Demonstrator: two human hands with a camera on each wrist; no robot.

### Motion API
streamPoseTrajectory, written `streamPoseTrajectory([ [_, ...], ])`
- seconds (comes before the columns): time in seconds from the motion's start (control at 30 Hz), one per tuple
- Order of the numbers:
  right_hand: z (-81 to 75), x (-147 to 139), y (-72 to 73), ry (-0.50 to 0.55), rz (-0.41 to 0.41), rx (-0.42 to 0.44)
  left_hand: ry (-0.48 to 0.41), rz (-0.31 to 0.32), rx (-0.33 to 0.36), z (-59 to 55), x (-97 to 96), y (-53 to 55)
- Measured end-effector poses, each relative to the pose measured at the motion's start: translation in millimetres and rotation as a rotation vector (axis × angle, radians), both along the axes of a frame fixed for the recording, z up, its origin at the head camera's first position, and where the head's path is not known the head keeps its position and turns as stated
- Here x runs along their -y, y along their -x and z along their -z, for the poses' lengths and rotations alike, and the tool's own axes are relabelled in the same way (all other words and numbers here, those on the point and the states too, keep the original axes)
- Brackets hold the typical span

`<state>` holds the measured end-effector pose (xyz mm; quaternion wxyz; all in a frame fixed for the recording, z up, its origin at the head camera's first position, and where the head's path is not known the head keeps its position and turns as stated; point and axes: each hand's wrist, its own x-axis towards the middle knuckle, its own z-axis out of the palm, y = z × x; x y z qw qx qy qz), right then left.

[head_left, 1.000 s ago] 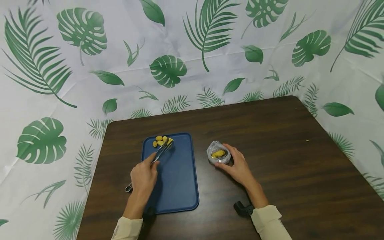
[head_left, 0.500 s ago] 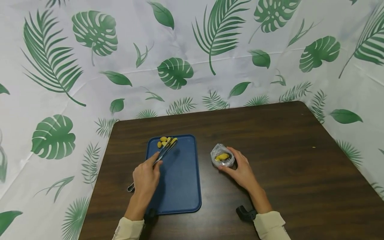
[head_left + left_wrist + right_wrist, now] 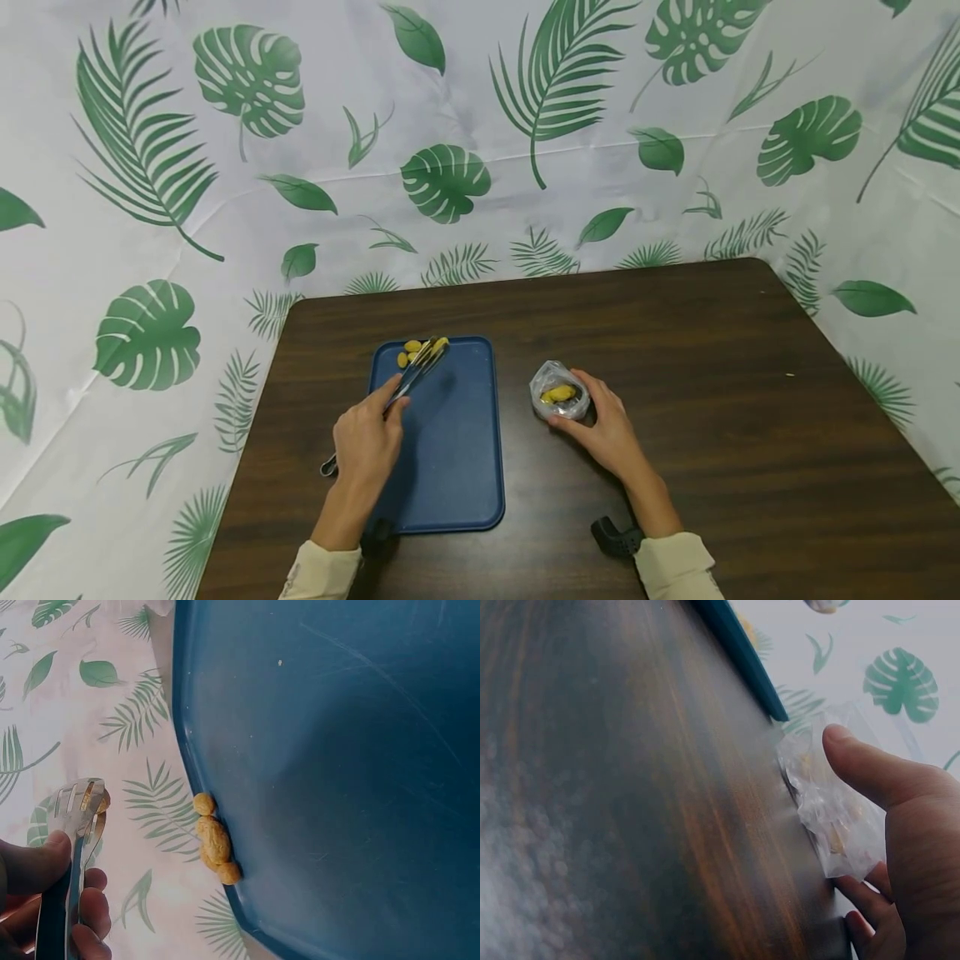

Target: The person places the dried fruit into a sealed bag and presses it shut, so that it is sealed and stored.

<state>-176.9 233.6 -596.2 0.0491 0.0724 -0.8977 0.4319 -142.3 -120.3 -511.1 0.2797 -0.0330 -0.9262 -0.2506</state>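
Note:
My left hand [image 3: 366, 437] grips metal tongs [image 3: 414, 371] over the dark blue tray [image 3: 450, 467]. Between the tong tips a small yellow-brown piece [image 3: 104, 801] shows in the left wrist view, raised off the tray. Several similar oval yellow pieces [image 3: 216, 840] lie together by the tray's far edge; the tongs partly cover them in the head view. To the right of the tray, my right hand [image 3: 603, 425] holds a clear plastic bag [image 3: 542, 385] standing on the table, thumb on one side and fingers on the other. Yellow pieces [image 3: 558, 393] lie inside its open mouth.
Everything stands on a dark wood-grain table [image 3: 712, 375]. A white cloth with green leaves [image 3: 450, 183] hangs behind it and at both sides. A black strap piece [image 3: 617, 537] sits at my right wrist. One tiny pale crumb [image 3: 790, 374] lies on the right.
The tongs have risen slightly from the pieces with one between their tips. My right hand stays around the bag. The head view has shifted, so the table appears a little further right.

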Motion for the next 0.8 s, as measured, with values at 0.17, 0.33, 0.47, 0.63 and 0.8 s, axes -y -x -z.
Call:
streamPoseTrajectory([
  [0.17, -0.2, 0.5, -0.7, -0.001, 0.002, -0.009, -0.007, -0.009, 0.014, -4.2, 0.0, -0.9],
  [0.33, 0.6, 0.5, 0.1, 0.001, 0.001, -0.019, -0.018, -0.013, 0.035, -5.8, -0.6, -1.8],
  [0.47, 0.1, 0.5, 0.2, 0.003, -0.004, -0.017, -0.018, -0.009, 0.036, -5.4, -1.1, -1.9],
  [0.63, -0.7, 0.6, -0.3, 0.006, -0.009, -0.015, -0.020, 0.006, 0.013, -4.6, -1.8, -1.7],
  [0.8, -0.5, 0.3, -0.3, 0.004, -0.008, -0.014, -0.020, 0.026, -0.004, -3.5, -3.2, -1.5],
])
